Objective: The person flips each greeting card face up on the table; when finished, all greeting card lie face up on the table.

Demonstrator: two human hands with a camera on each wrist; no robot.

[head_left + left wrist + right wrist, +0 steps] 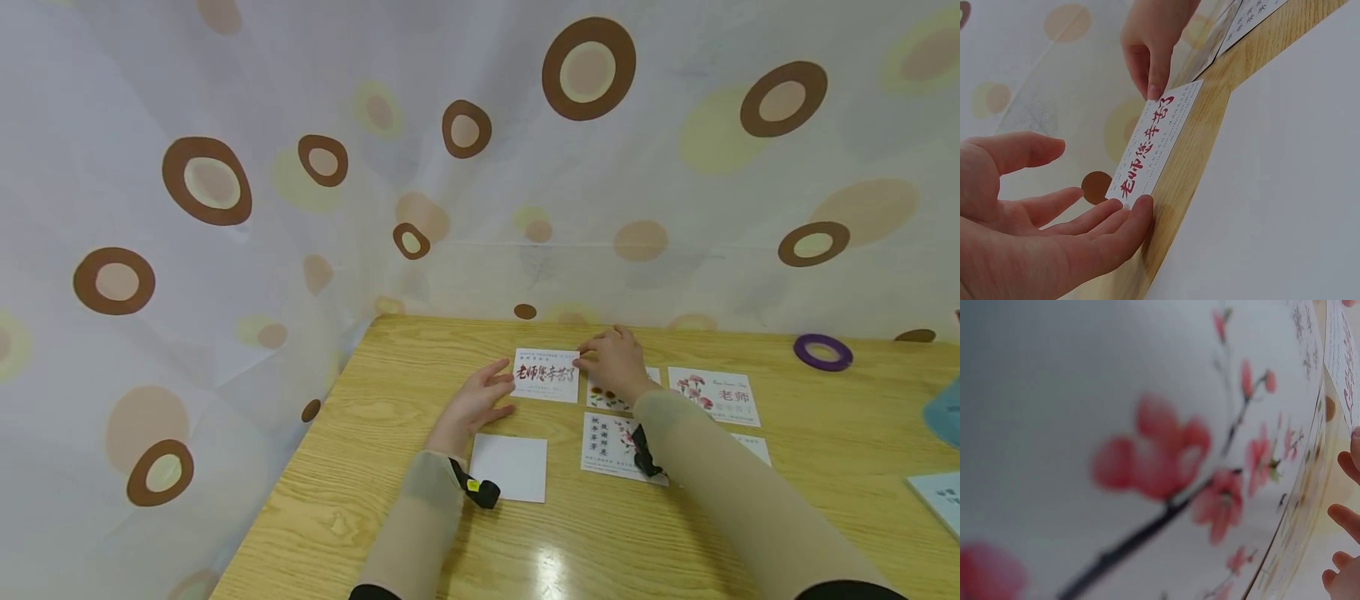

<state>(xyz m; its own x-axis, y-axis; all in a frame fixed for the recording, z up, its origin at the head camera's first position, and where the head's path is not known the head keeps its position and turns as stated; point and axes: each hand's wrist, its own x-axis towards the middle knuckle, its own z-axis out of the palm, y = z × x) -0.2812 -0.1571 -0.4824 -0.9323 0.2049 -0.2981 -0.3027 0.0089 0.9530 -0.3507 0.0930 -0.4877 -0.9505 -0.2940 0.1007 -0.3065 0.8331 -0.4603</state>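
Tabletop (360, 467): both hands (480, 400) touch red-lettered card (546, 375).

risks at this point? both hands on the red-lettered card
1. The left hand only touches the red-lettered card at one edge with straight fingertips, so the card could skid across the smooth table.
2. The right hand pinches its far corner; a pull might bend it.
3. The right forearm lies over the blossom card and may drag it out of line.

The pale yellow wood-grain counter (360, 467) is smooth and glossy, mirroring a lamp. The white paper card with red lettering (547, 374) looks matt and stiff; the circle-patterned cloth backdrop (225, 208) is thin and matt.
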